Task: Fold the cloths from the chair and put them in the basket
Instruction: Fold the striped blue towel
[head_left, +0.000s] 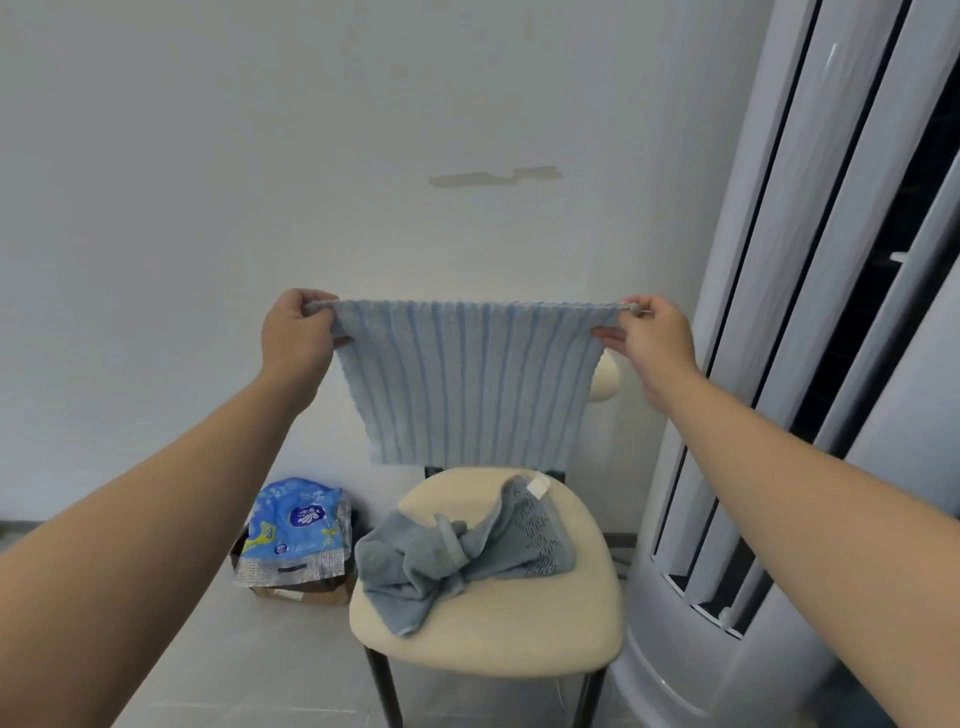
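Above the chair (493, 639) the left hand (298, 332) pinches one top corner of the striped cloth (467, 379), which hangs spread and unfolded, and the right hand (652, 338) pinches the other corner, the hands well apart. On the chair seat a grey cloth (457, 556) lies crumpled, so folding seems barely begun. No basket shows, and the striped cloth hides most of the chair back

Plain white wall (260, 130) with a brownish scuff (493, 175) at twelve o'clock — tall white slatted air-conditioner tower (810, 312) at three, pale grey tiled floor (249, 665) at seven.
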